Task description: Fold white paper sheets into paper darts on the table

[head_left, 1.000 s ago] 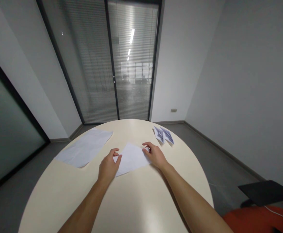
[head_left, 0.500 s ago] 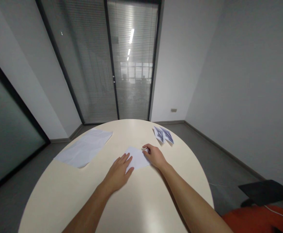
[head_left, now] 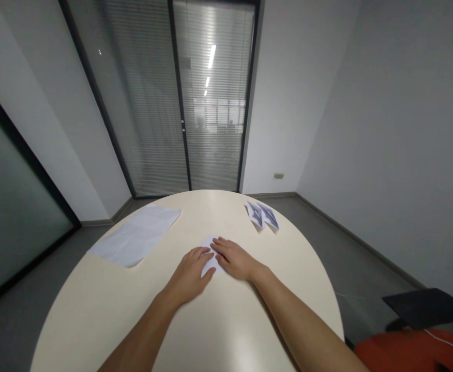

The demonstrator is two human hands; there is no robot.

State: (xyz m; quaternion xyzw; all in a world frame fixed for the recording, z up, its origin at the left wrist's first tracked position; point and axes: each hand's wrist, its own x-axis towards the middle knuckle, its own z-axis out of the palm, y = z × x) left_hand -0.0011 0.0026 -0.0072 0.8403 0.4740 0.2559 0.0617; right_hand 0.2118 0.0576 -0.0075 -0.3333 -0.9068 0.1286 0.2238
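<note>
A small white sheet of paper (head_left: 210,265) lies on the table in front of me, mostly covered by my two hands. My left hand (head_left: 190,273) rests on its left side, fingers stretched out and thumb apart. Over its right side lies my right hand (head_left: 237,260), palm down with the fingers extended to the left. The fingertips of both hands are close together on the paper. Beyond my right hand sit two folded paper pieces (head_left: 255,215) with darker, shaded faces, side by side.
A large, slightly creased white sheet (head_left: 137,235) lies at the left of the round cream table (head_left: 211,330). Glass doors with blinds (head_left: 214,155) stand behind it. At the lower right are a black flat object (head_left: 424,306) and something red (head_left: 401,351).
My right hand has slid left from the paper's right edge and flattened out. The paper shows much narrower, its right part apparently folded over. My left hand has stayed nearly in place.
</note>
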